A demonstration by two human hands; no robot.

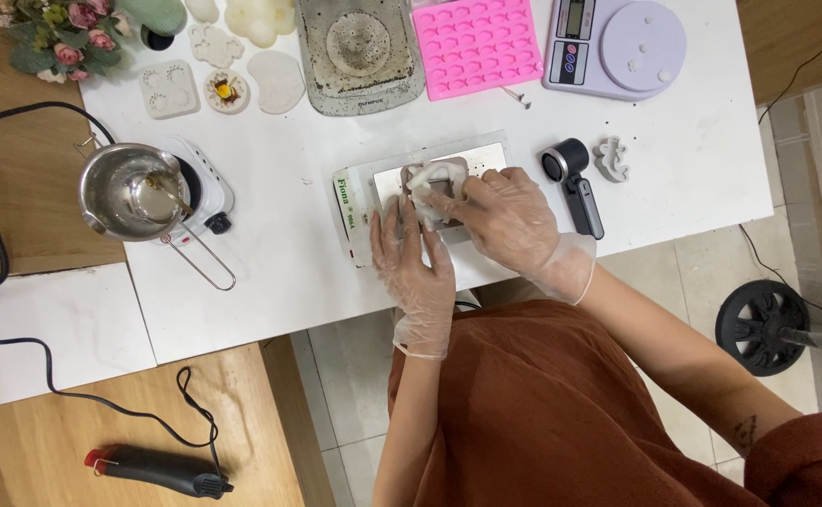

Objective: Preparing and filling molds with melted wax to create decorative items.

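Note:
Both of my hands wear clear thin gloves. My left hand (413, 258) rests flat on the near edge of a grey-brown mould (439, 172) and steadies it. My right hand (510, 221) pinches a white wax piece (427, 181) at the mould's top. The mould lies on a clear plastic sheet (486, 153) over a flat packet with a green and white label (348, 211), near the front edge of the white table (693, 160).
A steel pot (124, 192) with a spoon sits on a small white hotplate (206, 192) at left. Behind are a pink silicone mould (475, 42), a grey mould tray (359, 52), a lilac scale (613, 42), white wax shapes, flowers. A black handheld tool (575, 183) lies at right, a heat gun (162, 469) on the floor.

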